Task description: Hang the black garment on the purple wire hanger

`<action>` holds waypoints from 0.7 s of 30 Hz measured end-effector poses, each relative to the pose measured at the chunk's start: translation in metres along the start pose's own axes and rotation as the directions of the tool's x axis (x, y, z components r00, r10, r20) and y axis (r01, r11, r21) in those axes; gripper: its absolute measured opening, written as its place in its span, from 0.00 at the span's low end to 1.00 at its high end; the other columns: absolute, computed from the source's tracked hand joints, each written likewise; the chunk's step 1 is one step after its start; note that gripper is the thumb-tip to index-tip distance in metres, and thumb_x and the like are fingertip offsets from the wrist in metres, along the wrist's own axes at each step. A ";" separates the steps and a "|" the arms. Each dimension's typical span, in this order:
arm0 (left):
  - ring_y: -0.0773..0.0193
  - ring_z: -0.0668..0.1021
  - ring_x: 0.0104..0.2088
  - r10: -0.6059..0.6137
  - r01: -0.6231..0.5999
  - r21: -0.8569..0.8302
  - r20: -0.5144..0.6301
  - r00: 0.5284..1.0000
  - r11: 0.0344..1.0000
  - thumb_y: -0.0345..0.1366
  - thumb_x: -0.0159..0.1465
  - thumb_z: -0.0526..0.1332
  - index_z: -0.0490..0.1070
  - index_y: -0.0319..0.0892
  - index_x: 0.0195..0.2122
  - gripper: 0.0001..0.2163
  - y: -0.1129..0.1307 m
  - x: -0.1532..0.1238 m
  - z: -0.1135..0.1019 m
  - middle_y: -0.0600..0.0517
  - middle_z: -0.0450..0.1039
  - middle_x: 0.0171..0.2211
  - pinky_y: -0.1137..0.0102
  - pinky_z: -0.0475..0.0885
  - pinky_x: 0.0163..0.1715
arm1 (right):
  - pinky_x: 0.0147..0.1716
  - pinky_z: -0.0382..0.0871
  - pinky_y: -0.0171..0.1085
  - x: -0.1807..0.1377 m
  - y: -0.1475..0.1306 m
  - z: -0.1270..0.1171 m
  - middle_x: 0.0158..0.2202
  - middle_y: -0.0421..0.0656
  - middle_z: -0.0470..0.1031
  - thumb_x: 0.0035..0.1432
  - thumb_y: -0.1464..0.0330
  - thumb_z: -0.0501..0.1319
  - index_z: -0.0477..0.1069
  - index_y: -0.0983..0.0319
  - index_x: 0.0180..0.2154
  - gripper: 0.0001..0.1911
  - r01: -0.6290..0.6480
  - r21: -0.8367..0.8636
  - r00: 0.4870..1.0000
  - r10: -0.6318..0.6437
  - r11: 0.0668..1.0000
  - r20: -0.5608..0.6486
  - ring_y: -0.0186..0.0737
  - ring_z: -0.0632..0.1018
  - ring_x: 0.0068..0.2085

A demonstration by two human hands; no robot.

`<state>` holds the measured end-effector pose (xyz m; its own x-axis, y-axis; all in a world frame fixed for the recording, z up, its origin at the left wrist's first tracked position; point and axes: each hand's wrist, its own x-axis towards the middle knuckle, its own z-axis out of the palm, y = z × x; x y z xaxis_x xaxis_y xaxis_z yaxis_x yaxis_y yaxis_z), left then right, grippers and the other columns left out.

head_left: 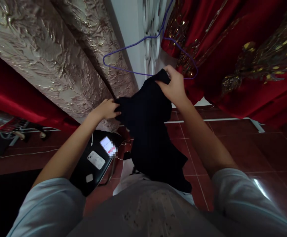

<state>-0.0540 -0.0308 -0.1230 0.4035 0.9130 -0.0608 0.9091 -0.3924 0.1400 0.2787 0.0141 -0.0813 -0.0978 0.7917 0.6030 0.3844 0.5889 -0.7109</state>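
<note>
A black garment (150, 118) hangs down in front of my body, stretched between both hands. My left hand (107, 109) is closed on its left edge, with the fingertips partly behind the cloth. Higher up, my right hand (174, 84) pinches the garment's top right part between thumb and fingers. Just beyond the cloth hangs a purple hanger (133, 44), its lower bar passing close to my right hand. Whether that bar touches the garment I cannot tell.
At lower left, a black seat or small table (84, 177) bears a lit phone (107, 144), a white phone (96, 160) and a small white square item (89, 178). Textured beige fabric (47, 49) hangs at left, red cloth with gold sequins (214, 52) at right. Red tiles (222, 144) cover the floor.
</note>
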 end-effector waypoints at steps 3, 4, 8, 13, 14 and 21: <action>0.42 0.76 0.51 -0.072 0.072 -0.030 0.003 0.997 0.997 0.38 0.63 0.64 0.76 0.40 0.31 0.07 -0.015 -0.007 -0.010 0.43 0.75 0.33 0.46 0.59 0.61 | 0.54 0.72 0.47 0.009 0.045 0.029 0.40 0.44 0.77 0.59 0.71 0.64 0.73 0.60 0.41 0.07 -0.048 0.101 0.997 0.053 0.994 -0.048 0.44 0.78 0.46; 0.43 0.75 0.51 -0.090 0.087 -0.090 -0.028 0.996 0.992 0.37 0.62 0.65 0.74 0.40 0.28 0.08 -0.018 -0.009 -0.013 0.45 0.74 0.31 0.45 0.56 0.63 | 0.53 0.72 0.47 0.009 0.057 0.034 0.39 0.45 0.77 0.60 0.69 0.64 0.73 0.60 0.40 0.05 -0.075 0.125 0.996 0.081 0.989 -0.045 0.45 0.78 0.46; 0.46 0.67 0.58 -0.140 0.068 -0.291 -0.233 0.962 0.954 0.38 0.63 0.66 0.72 0.40 0.27 0.10 -0.017 -0.018 -0.039 0.48 0.77 0.35 0.43 0.36 0.67 | 0.44 0.75 0.44 0.005 0.075 0.026 0.29 0.41 0.72 0.61 0.62 0.64 0.68 0.60 0.28 0.12 -0.149 0.127 0.984 0.160 0.981 -0.079 0.43 0.77 0.39; 0.40 0.49 0.68 -0.074 0.013 -0.156 -0.390 0.918 0.988 0.46 0.71 0.53 0.75 0.45 0.47 0.15 0.025 -0.019 -0.102 0.53 0.62 0.68 0.44 0.41 0.64 | 0.35 0.74 0.41 -0.002 0.053 -0.019 0.21 0.37 0.57 0.59 0.63 0.65 0.50 0.57 0.19 0.26 -0.208 0.013 0.956 0.206 0.978 -0.207 0.40 0.71 0.31; 0.43 0.51 0.67 -0.039 -0.035 -0.163 -0.430 0.902 0.986 0.46 0.71 0.52 0.75 0.46 0.48 0.16 0.036 -0.014 -0.111 0.54 0.62 0.68 0.47 0.44 0.64 | 0.34 0.74 0.41 -0.004 0.047 -0.024 0.21 0.37 0.56 0.59 0.64 0.65 0.49 0.57 0.19 0.26 -0.206 0.002 0.956 0.202 0.978 -0.212 0.39 0.71 0.30; 0.59 0.67 0.58 0.165 -0.349 -0.292 -0.508 0.846 0.890 0.32 0.66 0.55 0.61 0.53 0.64 0.25 0.084 0.043 -0.124 0.57 0.70 0.60 0.62 0.57 0.63 | 0.37 0.74 0.41 -0.030 0.015 -0.028 0.25 0.39 0.65 0.61 0.62 0.63 0.62 0.59 0.23 0.17 -0.186 0.029 0.980 0.188 0.982 -0.072 0.39 0.73 0.32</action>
<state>0.0272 -0.0106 0.0084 0.4383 0.7640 0.4736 0.6380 -0.6355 0.4349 0.3135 -0.0049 -0.0997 0.0424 0.8744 0.4834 0.3693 0.4359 -0.8208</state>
